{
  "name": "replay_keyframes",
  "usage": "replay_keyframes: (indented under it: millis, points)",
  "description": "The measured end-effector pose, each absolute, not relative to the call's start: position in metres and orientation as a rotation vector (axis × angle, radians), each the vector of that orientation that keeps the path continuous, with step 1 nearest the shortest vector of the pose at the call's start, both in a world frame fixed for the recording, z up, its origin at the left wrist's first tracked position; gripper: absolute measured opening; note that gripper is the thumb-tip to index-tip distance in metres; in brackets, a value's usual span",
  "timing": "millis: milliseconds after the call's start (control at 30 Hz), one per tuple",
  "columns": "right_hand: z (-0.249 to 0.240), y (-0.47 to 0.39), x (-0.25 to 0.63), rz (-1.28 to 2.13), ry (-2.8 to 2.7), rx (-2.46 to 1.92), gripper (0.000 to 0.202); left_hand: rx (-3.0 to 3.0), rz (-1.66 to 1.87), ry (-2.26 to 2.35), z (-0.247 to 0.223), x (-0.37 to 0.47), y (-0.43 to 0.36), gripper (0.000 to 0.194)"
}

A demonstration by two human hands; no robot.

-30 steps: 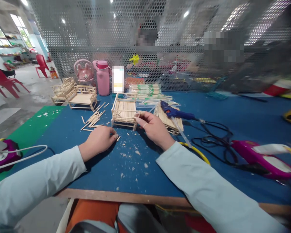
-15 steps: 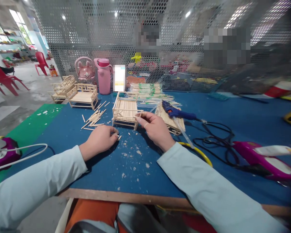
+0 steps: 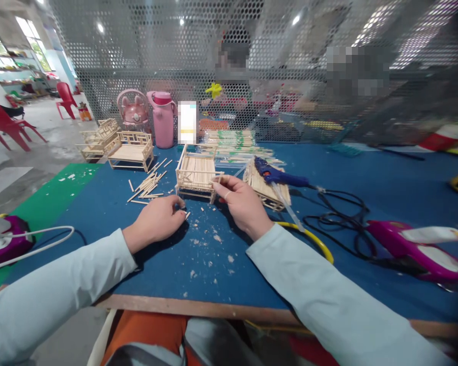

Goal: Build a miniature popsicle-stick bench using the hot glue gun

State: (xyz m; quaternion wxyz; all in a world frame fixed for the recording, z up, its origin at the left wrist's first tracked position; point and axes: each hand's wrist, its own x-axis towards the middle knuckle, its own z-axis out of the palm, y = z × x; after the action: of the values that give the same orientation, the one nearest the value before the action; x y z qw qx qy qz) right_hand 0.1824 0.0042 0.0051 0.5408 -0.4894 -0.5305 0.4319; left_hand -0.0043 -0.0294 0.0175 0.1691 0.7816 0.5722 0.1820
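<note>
A miniature bed built of thin wooden sticks (image 3: 196, 173) stands upright on the blue tabletop ahead of me. My right hand (image 3: 245, 206) pinches its near right corner between thumb and fingers, which partly cover that corner post. To the left, my left hand (image 3: 154, 222) rests low over the table, thumb and index finger apart. A tiny stick offcut (image 3: 187, 215) lies by that thumb. Behind my left hand is a heap of loose short sticks (image 3: 149, 185). A blue glue gun (image 3: 278, 175) lies on a flat stick panel (image 3: 263, 188), right of the bed.
More stick furniture (image 3: 132, 151) stands at the back left. Behind are a pink bottle (image 3: 163, 119), a phone-like bright screen (image 3: 188, 122) and bundled sticks (image 3: 229, 140). Black cable (image 3: 343, 203) runs to a purple power strip (image 3: 416, 249). Perforated metal mesh (image 3: 160, 46) bounds the far side.
My left hand has shifted very slightly, its index finger and thumb a little wider apart. The right hand stays at the bed's corner.
</note>
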Motion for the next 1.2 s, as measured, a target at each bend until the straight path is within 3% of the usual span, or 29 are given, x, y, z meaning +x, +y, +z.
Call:
replay_keyframes:
  millis: [167,433,533,733,933,1067,1200]
  points:
    - [0.003,0.004,0.179,1.021,-1.262,-1.149,0.025,2.181,0.634,1.639,0.014,-0.006,-0.029,0.015]
    - [0.005,0.005,0.183,0.982,-1.368,-1.119,0.021,2.209,0.895,1.414,0.013,-0.002,-0.023,0.019]
    - [0.005,0.006,0.186,0.981,-1.421,-1.096,0.022,2.361,0.987,1.518,0.021,0.018,-0.018,0.030]
    - [0.004,0.006,0.187,1.019,-1.396,-1.028,0.018,2.607,0.708,1.735,0.029,0.044,-0.008,0.030]
    - [0.007,0.004,0.183,1.000,-1.414,-1.051,0.015,2.687,0.644,1.745,0.027,0.038,-0.003,0.031]
    - [0.009,0.003,0.186,0.971,-1.440,-1.066,0.020,2.725,0.669,1.702,0.028,0.029,-0.008,0.032]
    - [0.013,0.000,0.196,0.793,-1.443,-1.115,0.034,2.584,0.966,1.590,0.024,-0.004,-0.020,0.028]
